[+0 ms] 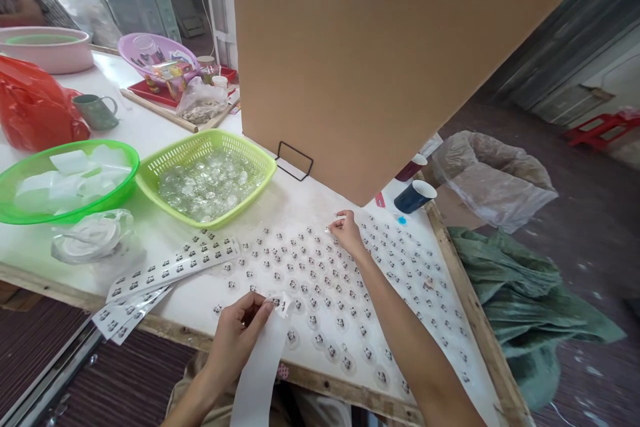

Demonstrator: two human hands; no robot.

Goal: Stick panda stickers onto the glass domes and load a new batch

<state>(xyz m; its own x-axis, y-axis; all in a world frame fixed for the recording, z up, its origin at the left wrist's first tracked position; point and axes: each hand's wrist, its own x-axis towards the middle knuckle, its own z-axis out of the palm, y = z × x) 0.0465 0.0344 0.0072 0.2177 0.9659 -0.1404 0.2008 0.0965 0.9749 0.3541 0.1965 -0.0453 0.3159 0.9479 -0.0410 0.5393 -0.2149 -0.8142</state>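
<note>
Between thumb and fingers, my left hand (241,330) pinches the top of a white sticker strip (261,363), whose lower part hangs over the table's front edge. A few small black-and-white panda-like prints show at its upper end. Farther out, my right hand (349,232) reaches over the table with its fingertips pinched together. A tiny pale piece seems to be at those fingertips, too small to make out. Around both hands lie many clear round discs (347,363), spread in rows, each with a small print. More printed sticker sheets (175,268) lie left of my left hand.
A yellow-green basket (207,221) holds clear glassy pieces. Beside it stand a green bowl (131,177) with white pieces and a plastic bag (93,237). A large brown board (345,67) rises behind the discs. A dark blue mug (415,197) stands at right. Another person (30,0) is far left.
</note>
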